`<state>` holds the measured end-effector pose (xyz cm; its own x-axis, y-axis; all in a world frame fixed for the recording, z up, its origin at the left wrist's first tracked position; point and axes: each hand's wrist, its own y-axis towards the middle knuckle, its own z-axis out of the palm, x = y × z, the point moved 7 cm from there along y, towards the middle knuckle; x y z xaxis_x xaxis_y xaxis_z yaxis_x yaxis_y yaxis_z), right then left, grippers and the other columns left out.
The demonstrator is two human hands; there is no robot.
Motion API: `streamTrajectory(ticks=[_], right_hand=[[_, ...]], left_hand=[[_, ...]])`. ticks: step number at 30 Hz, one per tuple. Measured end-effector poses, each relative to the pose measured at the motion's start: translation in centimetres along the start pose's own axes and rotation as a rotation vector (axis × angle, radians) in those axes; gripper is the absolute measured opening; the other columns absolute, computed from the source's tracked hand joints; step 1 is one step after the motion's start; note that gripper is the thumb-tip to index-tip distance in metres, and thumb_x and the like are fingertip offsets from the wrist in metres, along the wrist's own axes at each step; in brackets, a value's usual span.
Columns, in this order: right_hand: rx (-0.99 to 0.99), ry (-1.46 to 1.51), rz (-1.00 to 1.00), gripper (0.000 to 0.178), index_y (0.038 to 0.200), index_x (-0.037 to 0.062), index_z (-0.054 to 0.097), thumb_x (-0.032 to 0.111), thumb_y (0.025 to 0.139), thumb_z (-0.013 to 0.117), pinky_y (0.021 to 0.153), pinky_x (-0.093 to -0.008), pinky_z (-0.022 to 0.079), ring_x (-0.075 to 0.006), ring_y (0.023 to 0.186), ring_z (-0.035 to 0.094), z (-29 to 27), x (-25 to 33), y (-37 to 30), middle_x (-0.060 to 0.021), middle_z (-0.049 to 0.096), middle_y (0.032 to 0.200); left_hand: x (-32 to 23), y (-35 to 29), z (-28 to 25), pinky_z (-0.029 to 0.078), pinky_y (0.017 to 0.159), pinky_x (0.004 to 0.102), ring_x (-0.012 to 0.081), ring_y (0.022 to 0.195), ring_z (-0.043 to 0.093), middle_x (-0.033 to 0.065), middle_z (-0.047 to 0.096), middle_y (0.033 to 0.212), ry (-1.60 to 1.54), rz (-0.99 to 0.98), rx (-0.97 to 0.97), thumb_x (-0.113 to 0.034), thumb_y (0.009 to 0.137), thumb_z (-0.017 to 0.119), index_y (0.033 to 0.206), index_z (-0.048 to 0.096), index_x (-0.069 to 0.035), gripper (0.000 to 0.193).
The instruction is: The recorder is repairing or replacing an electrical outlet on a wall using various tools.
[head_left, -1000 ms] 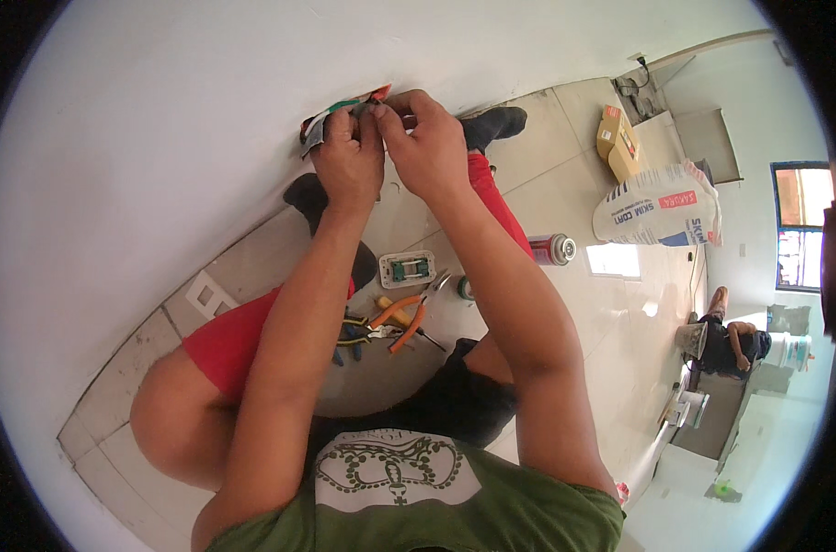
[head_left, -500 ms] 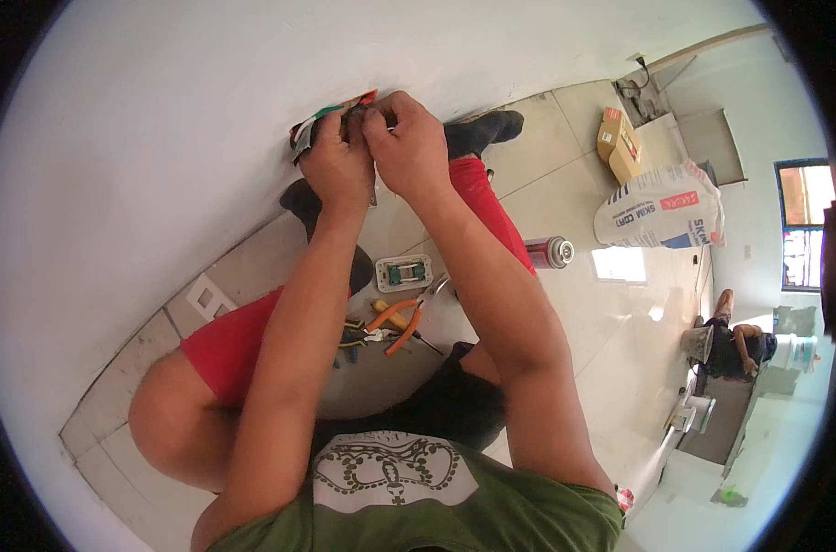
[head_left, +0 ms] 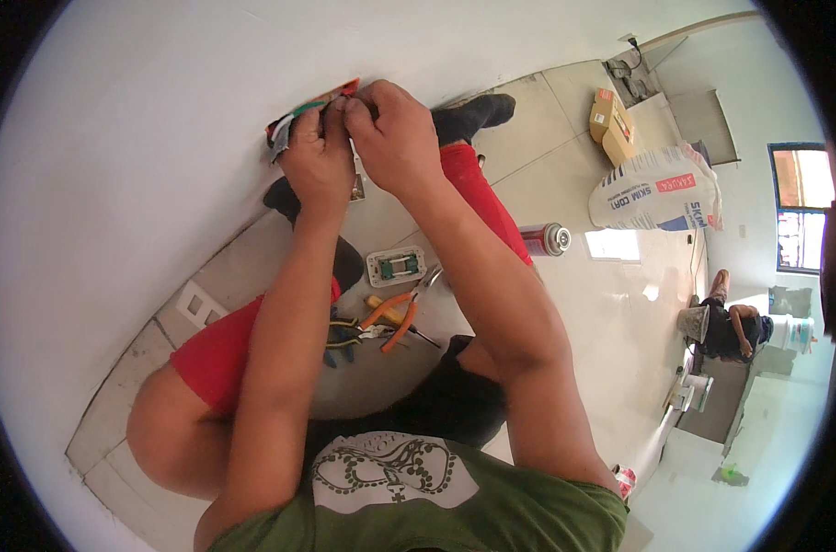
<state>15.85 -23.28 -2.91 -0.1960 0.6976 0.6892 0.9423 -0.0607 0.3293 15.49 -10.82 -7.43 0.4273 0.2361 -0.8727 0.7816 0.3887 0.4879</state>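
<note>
At an opening in the white wall, an orange box rim (head_left: 349,88) shows, with green, white and grey electrical wires (head_left: 300,111) coming out of it. My left hand (head_left: 317,164) is closed in a pinch on the wires. My right hand (head_left: 398,138) pinches right beside it, its thumb and index tip meeting the left fingers at the wires. The exact wire ends are hidden behind my fingers. Below my forearms, a white faceplate with green terminals (head_left: 397,267) lies on the floor.
Between my legs lie orange-handled pliers (head_left: 401,313), yellow-and-black pliers (head_left: 346,333) and a screwdriver (head_left: 424,338). A white frame (head_left: 200,306) rests by the wall at left. Rightward are a spray can (head_left: 547,240), a cardboard box (head_left: 611,129), a big sack (head_left: 657,189) and another person (head_left: 735,333).
The whole view has shifted slightly, so wall opening and hands sit a little further left and up. Both hands stay at the wires, with small finger movement.
</note>
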Motion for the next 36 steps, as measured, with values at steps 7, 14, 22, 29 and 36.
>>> streamTrajectory(ticks=[7, 14, 22, 29, 36], right_hand=[[0.016, 0.017, 0.016, 0.029, 0.090, -0.0016, 0.065, 0.027, 0.091, 0.061, 0.080, -0.0512, 0.052, -0.0445, 0.090, 0.065, 0.1, -0.2, -0.3, -0.0242, 0.067, 0.095], [0.008, 0.092, 0.012, 0.029, 0.090, -0.0029, 0.064, 0.025, 0.092, 0.059, 0.080, -0.0513, 0.051, -0.0455, 0.090, 0.064, -0.1, -0.5, -0.3, -0.0244, 0.066, 0.095], [0.007, 0.309, 0.159, 0.034, 0.089, -0.0049, 0.064, 0.028, 0.095, 0.056, 0.080, -0.0486, 0.051, -0.0440, 0.089, 0.065, 0.4, -1.3, -0.4, -0.0247, 0.067, 0.091], [0.136, 0.289, 0.287, 0.040, 0.089, -0.0038, 0.066, 0.032, 0.100, 0.053, 0.077, -0.0455, 0.052, -0.0395, 0.081, 0.069, 1.2, -2.7, -0.6, -0.0225, 0.070, 0.082], [0.109, 0.349, 0.331, 0.034, 0.088, -0.0024, 0.068, 0.029, 0.093, 0.057, 0.071, -0.0442, 0.053, -0.0371, 0.076, 0.068, 1.7, -2.7, -0.1, -0.0220, 0.069, 0.082]], left_hand=[[1.2, -0.4, 0.2, 0.048, 0.061, 0.0307, 0.0127, 0.065, 0.061, 0.0074, 0.069, 0.075, -0.044, -0.189, 0.091, -0.015, 0.100, 0.066, 0.098, 0.072, 0.001, 0.017], [1.8, -0.4, 0.6, 0.042, 0.052, 0.0216, 0.0027, 0.062, 0.054, 0.0002, 0.070, 0.079, -0.221, -0.176, 0.090, -0.012, 0.101, 0.065, 0.114, 0.073, -0.002, 0.018], [1.4, -0.6, 0.6, 0.042, 0.050, 0.0218, 0.0036, 0.060, 0.054, -0.0002, 0.068, 0.076, -0.292, -0.323, 0.122, -0.013, 0.102, 0.064, 0.113, 0.073, -0.002, 0.018], [1.3, -0.4, 0.8, 0.041, 0.049, 0.0226, 0.0051, 0.058, 0.054, -0.0003, 0.067, 0.075, -0.278, -0.368, 0.180, -0.016, 0.102, 0.065, 0.114, 0.073, -0.004, 0.019], [1.4, -0.4, 0.7, 0.040, 0.050, 0.0222, 0.0040, 0.060, 0.054, -0.0007, 0.067, 0.078, -0.209, -0.328, 0.177, -0.013, 0.103, 0.061, 0.116, 0.072, -0.003, 0.019]])
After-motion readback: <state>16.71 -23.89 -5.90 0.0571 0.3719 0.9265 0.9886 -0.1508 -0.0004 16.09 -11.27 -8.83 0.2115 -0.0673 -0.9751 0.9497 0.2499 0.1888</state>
